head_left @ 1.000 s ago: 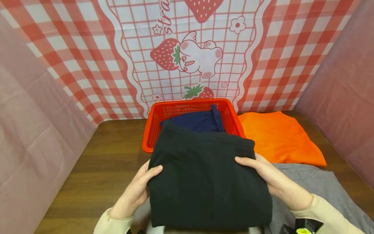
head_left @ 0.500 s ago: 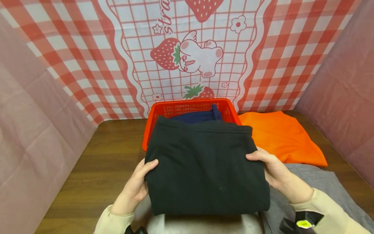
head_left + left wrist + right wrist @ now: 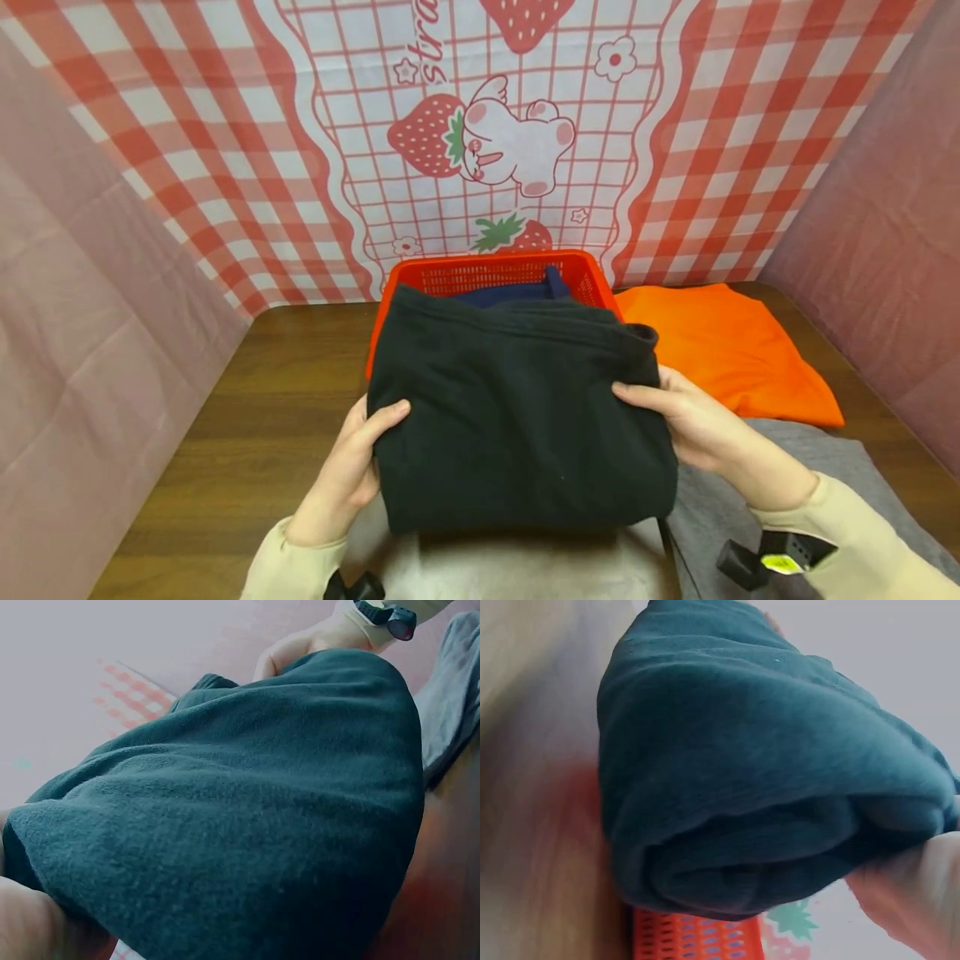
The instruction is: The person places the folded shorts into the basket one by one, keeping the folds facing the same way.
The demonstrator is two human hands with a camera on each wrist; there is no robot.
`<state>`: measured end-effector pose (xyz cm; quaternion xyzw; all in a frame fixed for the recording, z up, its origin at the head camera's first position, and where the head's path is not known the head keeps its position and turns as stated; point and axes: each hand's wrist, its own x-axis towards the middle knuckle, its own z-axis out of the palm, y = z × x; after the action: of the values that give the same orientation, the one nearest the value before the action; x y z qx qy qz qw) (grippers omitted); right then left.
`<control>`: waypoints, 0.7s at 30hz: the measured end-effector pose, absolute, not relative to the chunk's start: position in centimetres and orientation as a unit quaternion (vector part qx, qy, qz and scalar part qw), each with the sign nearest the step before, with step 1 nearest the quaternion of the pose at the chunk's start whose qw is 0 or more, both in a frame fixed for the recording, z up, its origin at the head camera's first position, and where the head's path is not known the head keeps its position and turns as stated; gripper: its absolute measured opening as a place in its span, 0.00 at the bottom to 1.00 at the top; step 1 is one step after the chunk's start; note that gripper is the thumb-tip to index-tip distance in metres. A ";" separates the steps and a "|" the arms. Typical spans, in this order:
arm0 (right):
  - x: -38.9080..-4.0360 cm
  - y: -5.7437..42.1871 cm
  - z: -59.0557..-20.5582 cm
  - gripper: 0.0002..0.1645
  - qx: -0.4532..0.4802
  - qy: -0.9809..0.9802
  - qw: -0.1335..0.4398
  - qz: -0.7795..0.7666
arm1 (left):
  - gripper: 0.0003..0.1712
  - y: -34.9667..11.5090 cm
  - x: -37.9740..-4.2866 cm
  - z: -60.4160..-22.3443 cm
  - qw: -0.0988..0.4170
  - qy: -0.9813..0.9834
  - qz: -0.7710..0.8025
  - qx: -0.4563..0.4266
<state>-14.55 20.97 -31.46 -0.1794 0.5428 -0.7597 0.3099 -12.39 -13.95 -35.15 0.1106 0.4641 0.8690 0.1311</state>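
Dark folded cloth (image 3: 517, 425): we hold it up in the air, partly hiding the red basket (image 3: 480, 272)
Left hand (image 3: 358, 454): our grip's clamped on one side of it
Right hand (image 3: 697, 421): same deal, clamped on the opposite side
Inside the basket: navy fabric (image 3: 502, 294), all sitting on the counter (image 3: 247, 433)
Off to our right: orange cloth (image 3: 727, 354) just beside the basket, grey cloth (image 3: 825, 467) nearer us
Backdrop (image 3: 517, 117): checks and strawberries

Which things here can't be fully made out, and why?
The black cloth: all views, folds hide its full shape.
The basket: head view, front hidden by the black cloth.
The navy cloth: head view, mostly hidden likewise.
The left hand: left wrist view, cut by the left edge.
The grey cloth: head view, cut by the bottom edge.
Right wrist view, left part: blurred.
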 end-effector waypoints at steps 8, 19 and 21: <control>-14.9 20.4 -30.2 0.24 -0.115 0.713 0.215 -0.657 | 0.15 -13.4 -13.3 -34.8 0.109 0.504 0.854 0.075; -16.3 20.1 -29.5 0.17 -0.034 0.621 0.217 -0.753 | 0.15 -12.9 -14.7 -34.6 0.105 0.535 0.837 0.036; -16.6 20.2 -29.5 0.14 -0.037 0.590 0.223 -0.775 | 0.18 -13.0 -14.8 -34.4 0.112 0.538 0.835 0.045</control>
<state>-16.57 20.16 -29.46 -0.0365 0.5903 -0.7748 0.2233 -14.76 -12.96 -34.37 0.0447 0.5377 0.8345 0.1117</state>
